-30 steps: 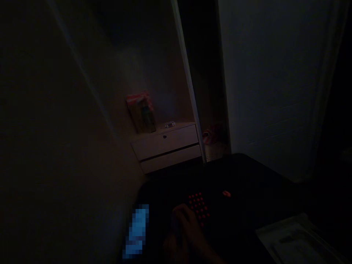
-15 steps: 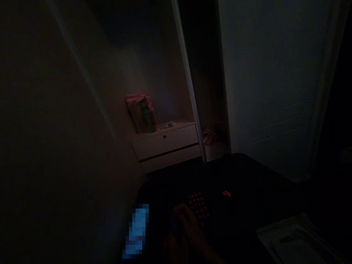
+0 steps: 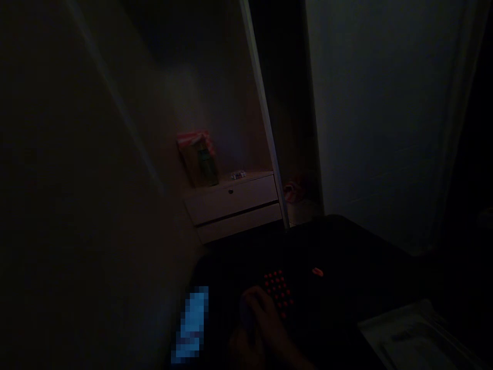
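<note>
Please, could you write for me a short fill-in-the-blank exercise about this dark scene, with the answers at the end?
The small lights near the right hand glow in the colour ____.
The blurred bright patch at lower left is ____.
The round dark spot is on the ____ of the two drawers.

Missing words: red; blue; upper.

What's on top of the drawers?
On the drawers: what looks like a green bottle, a brown red-topped item partly covered by it, and a small pale item, too dim to name. Anything directly behind them is hidden.
</note>
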Motion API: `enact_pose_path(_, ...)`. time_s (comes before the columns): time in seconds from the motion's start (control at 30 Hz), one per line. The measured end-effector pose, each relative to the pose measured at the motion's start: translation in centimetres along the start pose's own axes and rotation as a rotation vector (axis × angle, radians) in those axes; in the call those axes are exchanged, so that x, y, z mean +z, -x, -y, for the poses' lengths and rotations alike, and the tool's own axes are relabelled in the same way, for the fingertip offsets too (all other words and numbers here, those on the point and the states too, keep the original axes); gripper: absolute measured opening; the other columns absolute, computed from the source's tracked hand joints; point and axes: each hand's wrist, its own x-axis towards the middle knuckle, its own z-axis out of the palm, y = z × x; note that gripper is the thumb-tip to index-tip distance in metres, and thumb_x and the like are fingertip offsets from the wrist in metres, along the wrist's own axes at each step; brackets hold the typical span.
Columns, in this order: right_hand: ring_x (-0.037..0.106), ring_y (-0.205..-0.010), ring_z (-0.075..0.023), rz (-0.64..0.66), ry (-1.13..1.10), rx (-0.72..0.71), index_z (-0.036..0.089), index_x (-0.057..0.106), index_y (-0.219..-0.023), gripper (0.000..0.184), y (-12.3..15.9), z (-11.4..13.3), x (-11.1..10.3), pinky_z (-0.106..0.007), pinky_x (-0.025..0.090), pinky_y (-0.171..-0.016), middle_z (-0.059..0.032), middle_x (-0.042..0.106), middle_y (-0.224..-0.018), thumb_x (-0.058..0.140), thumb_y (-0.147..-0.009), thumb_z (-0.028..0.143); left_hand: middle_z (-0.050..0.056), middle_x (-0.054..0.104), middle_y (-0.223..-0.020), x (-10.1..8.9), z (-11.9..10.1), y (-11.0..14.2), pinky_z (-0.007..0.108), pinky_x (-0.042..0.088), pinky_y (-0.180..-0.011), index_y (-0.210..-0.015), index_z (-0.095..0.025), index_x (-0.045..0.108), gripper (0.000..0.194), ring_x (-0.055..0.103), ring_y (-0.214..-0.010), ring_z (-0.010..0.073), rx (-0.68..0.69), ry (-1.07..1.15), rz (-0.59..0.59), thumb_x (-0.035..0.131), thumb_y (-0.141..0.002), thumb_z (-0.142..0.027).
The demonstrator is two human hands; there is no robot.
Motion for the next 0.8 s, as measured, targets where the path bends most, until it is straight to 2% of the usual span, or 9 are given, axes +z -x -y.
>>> enact_pose_path(0.17,0.062,-0.082,-0.0209,-0.02,-0.017,0.005,0.02,0.068,-0.082,0.027,0.1,0.0,0.0,-0.029,0.048,-0.075,-0.0025,0.068,-0.083,0.063,-0.079,0.047,0.014,0.074,-0.072,0.0,-0.1,-0.1,0.025,0.053,-0.061,-0.074,-0.014,0.075,0.038,0.071,-0.067,0.0222,0.021,0.033,0.02,0.052,-0.08,-0.044)
enact_pose_path(0.3,0.062,-0.083,-0.0209,-0.003,-0.028,-0.003,0.021,0.068,-0.082,0.026,-0.1,-0.2,0.0,-0.029,0.048,-0.077,-0.0025,0.069,-0.083,0.064,-0.079,0.047,0.015,0.075,-0.076,0.4,0.0,0.1,0.027,0.053,-0.063,-0.081,-0.013,0.075,0.039,0.072,-0.07,0.0233,0.001,0.019,-0.02,0.05,-0.079,-0.043)
enact_pose_path(0.4,0.062,-0.084,-0.0212,-0.009,-0.01,0.006,0.021,0.068,-0.083,0.027,-0.2,-0.3,0.0,-0.029,0.048,-0.075,-0.0027,0.069,-0.084,0.064,-0.079,0.047,0.014,0.074,-0.07,0.6,0.2,0.2,0.027,0.053,-0.06,-0.071,-0.015,0.073,0.036,0.071,-0.065,0.0229,-0.009,0.01,-0.016,0.051,-0.078,-0.043)
enact_pose_path(0.5,0.061,-0.082,-0.0208,-0.013,-0.016,0.012,0.021,0.068,-0.084,0.027,-0.2,-0.6,0.0,-0.028,0.047,-0.073,-0.0028,0.068,-0.084,0.064,-0.079,0.047,0.015,0.074,-0.073,0.7,0.4,0.2,0.027,0.054,-0.065,-0.069,-0.015,0.072,0.036,0.072,-0.071,0.0233,0.035,0.0,-0.08,0.051,-0.079,-0.042)
enact_pose_path(0.57,0.061,-0.082,-0.0205,-0.009,-0.022,0.004,0.021,0.068,-0.084,0.026,-0.3,-0.9,0.0,-0.028,0.047,-0.072,-0.0026,0.068,-0.083,0.062,-0.08,0.046,0.015,0.074,-0.07,0.7,0.5,0.1,0.026,0.054,-0.063,-0.066,-0.015,0.071,0.036,0.072,-0.07,0.0231,0.053,-0.015,-0.054,0.052,-0.079,-0.043)
enact_pose_path(0.67,0.061,-0.083,-0.0204,-0.009,-0.012,-0.004,0.021,0.068,-0.085,0.024,-0.4,-1.3,-0.1,-0.028,0.047,-0.074,-0.0022,0.068,-0.085,0.061,-0.082,0.044,0.014,0.074,-0.069,0.5,0.5,0.0,0.024,0.053,-0.06,-0.073,-0.015,0.074,0.037,0.071,-0.066,0.0218,0.044,0.005,-0.015,0.052,-0.079,-0.044)
enact_pose_path(0.8,0.061,-0.084,-0.0205,-0.013,0.001,-0.005,0.021,0.067,-0.085,0.022,-0.3,-1.1,-0.1,-0.029,0.047,-0.076,-0.002,0.068,-0.085,0.061,-0.082,0.042,0.014,0.074,-0.072,0.2,0.0,0.0,0.025,0.052,-0.059,-0.074,-0.016,0.074,0.039,0.07,-0.065,0.0217,0.036,0.04,-0.023,0.05,-0.08,-0.046)
